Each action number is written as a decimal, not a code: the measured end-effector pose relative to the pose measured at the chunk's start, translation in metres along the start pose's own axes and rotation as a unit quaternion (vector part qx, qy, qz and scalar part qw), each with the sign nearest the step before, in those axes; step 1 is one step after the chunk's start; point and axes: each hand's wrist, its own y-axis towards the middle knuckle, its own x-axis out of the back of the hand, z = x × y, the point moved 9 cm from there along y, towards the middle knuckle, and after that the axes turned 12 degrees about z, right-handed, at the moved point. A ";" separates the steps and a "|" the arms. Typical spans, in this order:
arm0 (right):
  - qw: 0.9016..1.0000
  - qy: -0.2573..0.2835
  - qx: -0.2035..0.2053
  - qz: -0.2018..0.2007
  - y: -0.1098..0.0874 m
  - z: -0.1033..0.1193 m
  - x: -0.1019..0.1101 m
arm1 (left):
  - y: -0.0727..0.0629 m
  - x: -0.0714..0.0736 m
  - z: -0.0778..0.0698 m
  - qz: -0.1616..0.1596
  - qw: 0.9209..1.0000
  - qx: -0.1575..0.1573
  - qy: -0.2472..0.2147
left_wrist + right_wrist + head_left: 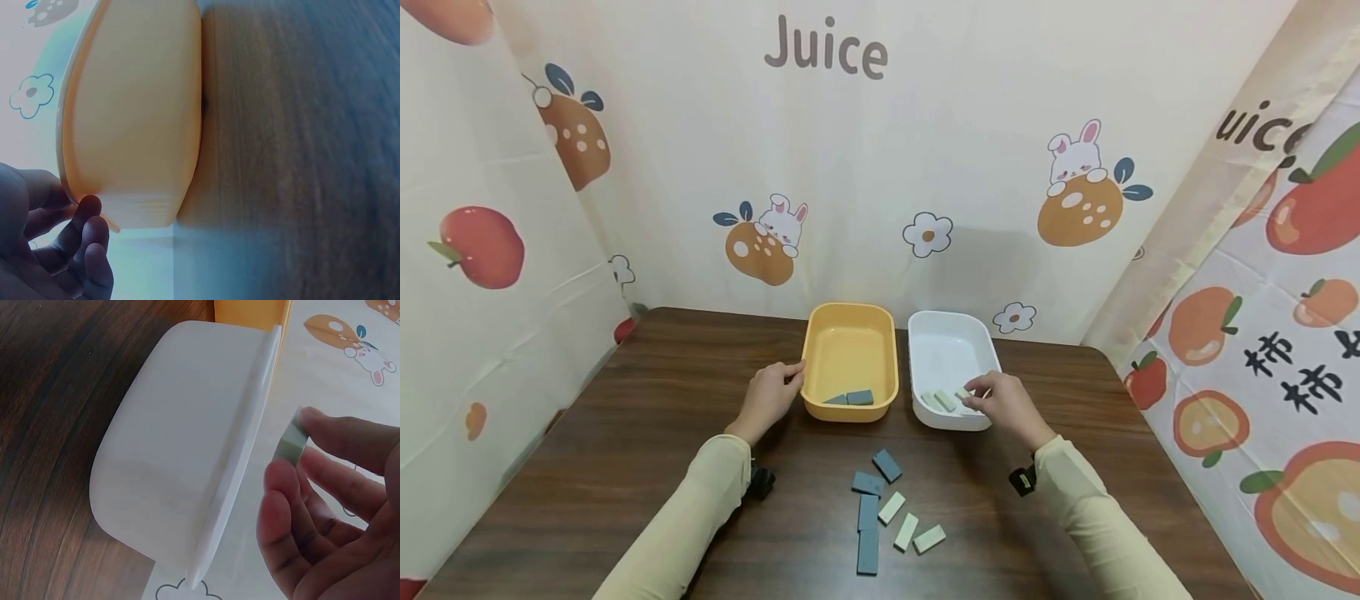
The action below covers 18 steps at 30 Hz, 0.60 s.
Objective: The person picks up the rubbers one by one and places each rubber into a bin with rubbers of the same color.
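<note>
Cream sleeves [677,517] on 2 arms come in lowest, nearest the camera, and between them 7 blocks lie loose on the brown wooden table [625,433]. Of these, 4 are blue-gray blocks [868,512]: 2 lie end to end, 1 lies crosswise just beyond them, and 1 slants just beside that. The other 3 are pale green blocks [906,532], spread to the right of the blue-gray ones, all at a slant.

Farther off stand 2 bins, side by side with a narrow gap. On the left is the yellow bin [850,358], with 2 blue-gray blocks at its near end. On the right is the white bin [951,354], where at least 2 pale green blocks lie at the near end; the fingers there hide any full count.

The left hand [769,398] has its fingers bent and pinches the yellow bin's left rim, leaving only the rim's thickness between them. The right hand [1006,407] pinches 1 held block [290,447], pale green, between thumb and fingertips, the gap as narrow as the block. That block is over the white bin's near right part, apart from the rim.
</note>
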 end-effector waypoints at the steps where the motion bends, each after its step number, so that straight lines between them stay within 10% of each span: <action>1: 1.000 0.000 0.000 -0.002 0.001 -0.001 0.000 | 0.000 0.000 0.000 0.000 1.000 0.000 0.000; 18: 1.000 0.002 -0.026 0.009 0.012 -0.016 -0.005 | 0.001 -0.001 0.003 -0.002 1.000 0.006 0.003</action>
